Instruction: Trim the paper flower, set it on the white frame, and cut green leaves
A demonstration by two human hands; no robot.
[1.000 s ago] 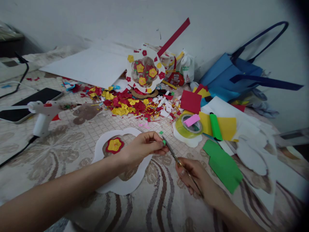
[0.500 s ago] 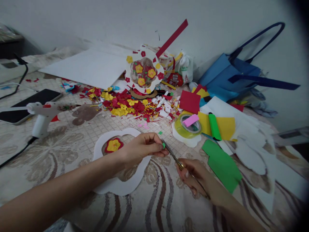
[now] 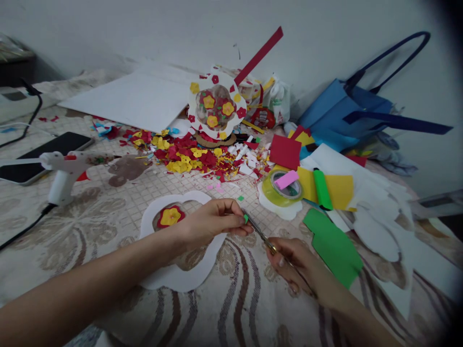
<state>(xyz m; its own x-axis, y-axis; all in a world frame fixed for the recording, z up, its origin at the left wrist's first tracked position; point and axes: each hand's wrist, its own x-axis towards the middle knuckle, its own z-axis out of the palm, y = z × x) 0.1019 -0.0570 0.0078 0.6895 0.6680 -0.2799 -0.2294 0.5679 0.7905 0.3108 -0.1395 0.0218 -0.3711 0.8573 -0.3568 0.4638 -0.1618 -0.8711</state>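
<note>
My left hand (image 3: 211,222) pinches a tiny green paper scrap (image 3: 246,219) between thumb and fingers, above a white flower-shaped ring (image 3: 173,277). A red and yellow paper flower (image 3: 169,217) lies inside that ring. My right hand (image 3: 294,262) is closed round the handles of small scissors (image 3: 259,233), whose blades point up-left and meet the green scrap. A green paper sheet (image 3: 334,246) lies just right of my right hand.
A tape roll (image 3: 269,192) with a pink slip, a green marker (image 3: 321,189), red and yellow papers, a scrap pile (image 3: 191,156), a decorated flower plate (image 3: 216,105), a glue gun (image 3: 63,171), a phone (image 3: 43,155), a white board (image 3: 137,99) and a blue bag (image 3: 343,115) lie on the patterned cloth.
The scissors and right hand have shifted slightly lower and right; the left hand keeps its pinch on the green scrap almost in place.
</note>
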